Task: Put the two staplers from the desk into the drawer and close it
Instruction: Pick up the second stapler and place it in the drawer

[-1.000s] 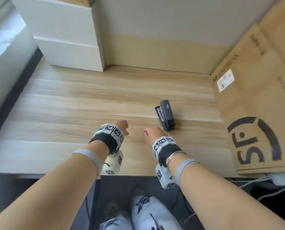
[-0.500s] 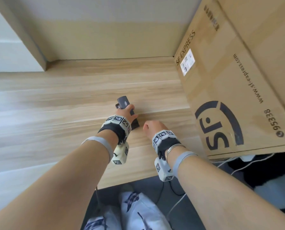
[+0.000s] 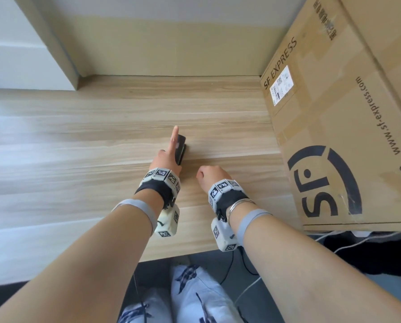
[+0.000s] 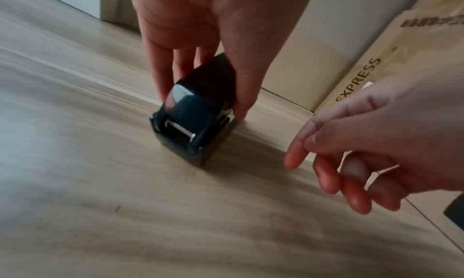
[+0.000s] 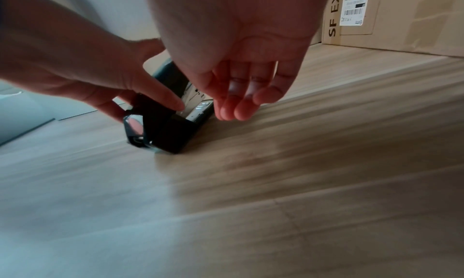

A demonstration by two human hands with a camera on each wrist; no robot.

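Stapler (image 4: pixel 198 111) black, sitting on worktop (image 3: pixel 78 159) toward its right side, still in contact with the surface. My left hand (image 3: pixel 165 157) pinches it, thumb on one side, fingers on the other, index sticking straight out past it. My right hand (image 3: pixel 212 177) hovers just beside it, toward the cardboard box (image 3: pixel 346 113), fingers loosely curled, holding nothing. Risks, my guess: side pinch is shallow on smooth plastic, so it could slip or swing when lifted; squeezing the top could fire a staple. Second stapler and drawer not in view.
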